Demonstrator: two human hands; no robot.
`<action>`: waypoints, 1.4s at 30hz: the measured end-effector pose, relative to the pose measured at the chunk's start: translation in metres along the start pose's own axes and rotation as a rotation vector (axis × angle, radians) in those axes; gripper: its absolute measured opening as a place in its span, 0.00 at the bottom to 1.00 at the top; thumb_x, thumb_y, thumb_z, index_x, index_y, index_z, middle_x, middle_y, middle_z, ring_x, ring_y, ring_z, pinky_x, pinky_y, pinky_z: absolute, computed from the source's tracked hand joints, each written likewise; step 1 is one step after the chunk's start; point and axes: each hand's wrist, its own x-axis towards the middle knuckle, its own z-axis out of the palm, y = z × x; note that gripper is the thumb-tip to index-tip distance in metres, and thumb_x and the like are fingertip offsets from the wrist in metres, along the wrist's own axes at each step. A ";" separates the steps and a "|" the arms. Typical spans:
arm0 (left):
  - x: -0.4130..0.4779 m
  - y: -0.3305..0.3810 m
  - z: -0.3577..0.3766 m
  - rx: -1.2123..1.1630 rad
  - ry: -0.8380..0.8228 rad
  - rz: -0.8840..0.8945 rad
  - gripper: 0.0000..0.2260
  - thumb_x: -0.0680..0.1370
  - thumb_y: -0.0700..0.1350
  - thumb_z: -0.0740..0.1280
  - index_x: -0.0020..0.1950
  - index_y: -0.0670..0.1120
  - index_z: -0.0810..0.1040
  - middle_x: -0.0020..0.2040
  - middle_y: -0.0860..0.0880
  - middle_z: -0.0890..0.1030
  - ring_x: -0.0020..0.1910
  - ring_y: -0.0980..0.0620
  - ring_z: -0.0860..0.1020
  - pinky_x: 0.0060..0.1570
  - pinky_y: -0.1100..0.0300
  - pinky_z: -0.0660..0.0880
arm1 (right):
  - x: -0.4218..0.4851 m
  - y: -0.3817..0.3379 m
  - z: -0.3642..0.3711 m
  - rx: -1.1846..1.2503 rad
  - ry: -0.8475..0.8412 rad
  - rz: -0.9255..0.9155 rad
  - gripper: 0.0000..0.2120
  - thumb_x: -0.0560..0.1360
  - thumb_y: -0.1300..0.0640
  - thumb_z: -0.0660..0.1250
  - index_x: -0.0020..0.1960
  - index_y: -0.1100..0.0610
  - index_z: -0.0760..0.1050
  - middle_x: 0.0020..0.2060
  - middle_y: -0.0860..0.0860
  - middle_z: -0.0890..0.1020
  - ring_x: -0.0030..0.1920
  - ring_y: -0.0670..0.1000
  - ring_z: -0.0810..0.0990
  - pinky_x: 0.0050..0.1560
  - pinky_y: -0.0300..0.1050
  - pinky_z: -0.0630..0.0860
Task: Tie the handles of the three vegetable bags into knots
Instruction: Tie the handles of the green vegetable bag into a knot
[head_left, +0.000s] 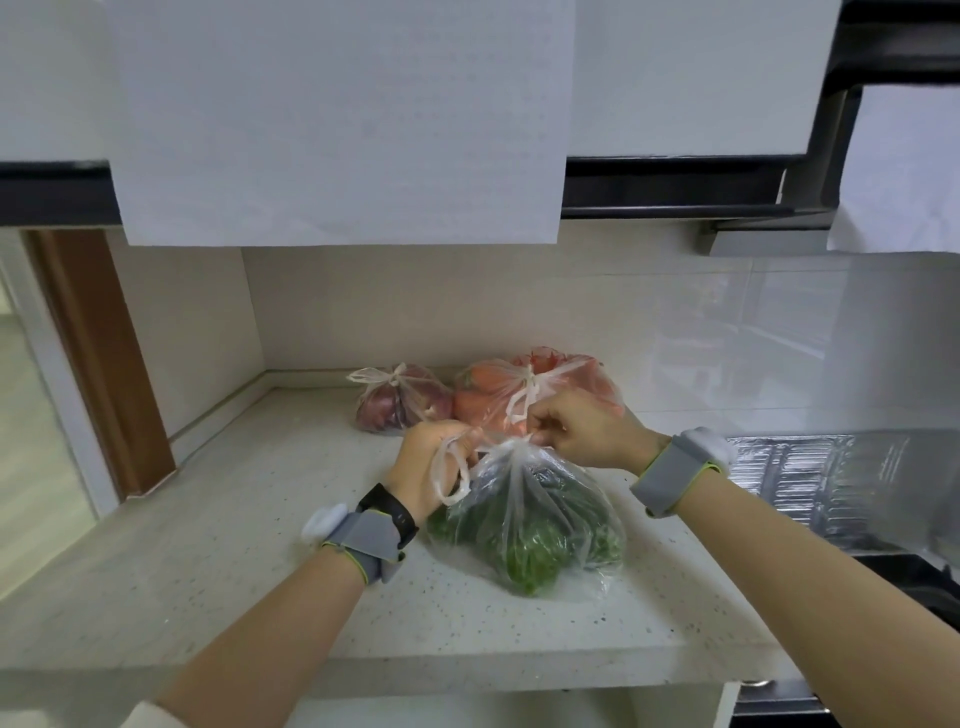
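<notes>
A: Where are we with the bags?

B: The purple-vegetable bag and the carrot bag sit at the back of the desk, both with their handles already knotted. We are on the greens bag, nearer the front edge.

A: And our hands?

B: The left hand is curled closed on one handle loop, which hangs over its fingers. The right hand is pinched shut on the other handle, just above the gathered neck.

A: How will the film behave?

B: We judge it thin, soft and a bit slippery; it stretches and could tear if we yank. The leafy load looks light, so the bag may lift or slide as we pull.

A: Where should we hold?

B: Close to the neck, on the bunched handle strips rather than the bag wall, drawing outward evenly.
</notes>
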 end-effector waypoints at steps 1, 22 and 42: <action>-0.002 0.000 -0.001 0.035 -0.004 0.005 0.19 0.79 0.41 0.64 0.27 0.41 0.72 0.26 0.49 0.72 0.27 0.56 0.69 0.34 0.60 0.66 | -0.002 0.001 0.002 -0.031 0.004 0.000 0.07 0.73 0.64 0.65 0.37 0.66 0.74 0.32 0.59 0.79 0.32 0.48 0.67 0.33 0.31 0.64; 0.004 0.037 -0.006 -0.777 0.072 -0.549 0.19 0.81 0.57 0.53 0.42 0.46 0.73 0.30 0.50 0.79 0.19 0.58 0.65 0.17 0.69 0.58 | 0.002 -0.025 0.010 1.381 0.168 0.355 0.11 0.80 0.58 0.59 0.40 0.60 0.70 0.33 0.54 0.77 0.21 0.42 0.66 0.19 0.33 0.60; 0.006 0.032 -0.006 -0.255 0.032 -0.545 0.19 0.83 0.50 0.54 0.32 0.48 0.63 0.18 0.56 0.63 0.16 0.58 0.60 0.18 0.69 0.55 | -0.011 -0.018 0.021 0.622 0.138 0.291 0.11 0.78 0.72 0.54 0.53 0.62 0.72 0.27 0.53 0.68 0.23 0.39 0.68 0.27 0.36 0.66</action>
